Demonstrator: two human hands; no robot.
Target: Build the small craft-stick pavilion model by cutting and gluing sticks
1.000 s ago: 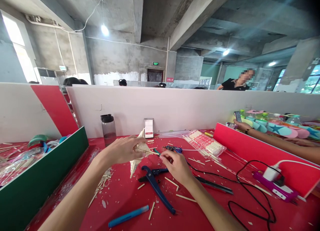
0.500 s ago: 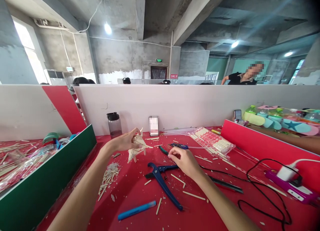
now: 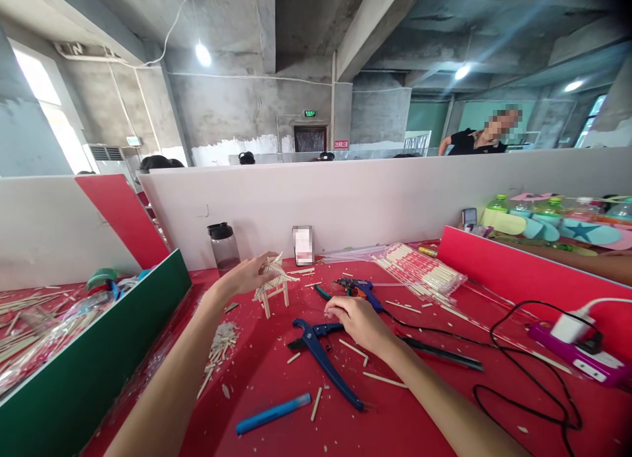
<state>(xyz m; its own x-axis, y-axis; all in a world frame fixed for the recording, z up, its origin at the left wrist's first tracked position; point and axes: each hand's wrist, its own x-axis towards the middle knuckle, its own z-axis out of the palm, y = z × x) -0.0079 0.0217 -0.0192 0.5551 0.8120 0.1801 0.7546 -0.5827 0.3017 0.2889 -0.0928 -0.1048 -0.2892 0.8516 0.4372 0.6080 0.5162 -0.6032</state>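
- Head view: the left hand (image 3: pixel 245 276) grips the top of a small stick model (image 3: pixel 273 286), fingers pinched around its roof; the model stands upright on its thin legs on the red table (image 3: pixel 276 378), just beyond and to the right of the fingertips.
- The right hand (image 3: pixel 356 321) rests low on the table with fingers curled downward; whether they clasp anything I cannot tell, as the fingertips are hidden beneath the hand.
- Blue-handled cutters (image 3: pixel 323 358) lie just beside the right hand's fingers on their left, one handle running toward the viewer.
- A glue gun (image 3: pixel 359 289) lies just beyond the right hand's knuckles, near but apart.
- A blue stick (image 3: pixel 273 413) lies well short of both hands, nearer the viewer.
- Loose wooden sticks (image 3: pixel 215 351) are scattered below the left wrist.
- A clear bottle (image 3: pixel 223 247) stands beyond the left fingers, by the white partition (image 3: pixel 375 200).
- A bag of sticks (image 3: pixel 419 272) lies to the right, beyond the right hand.
- A black cable (image 3: pixel 523 378) loops to the right of the right forearm.
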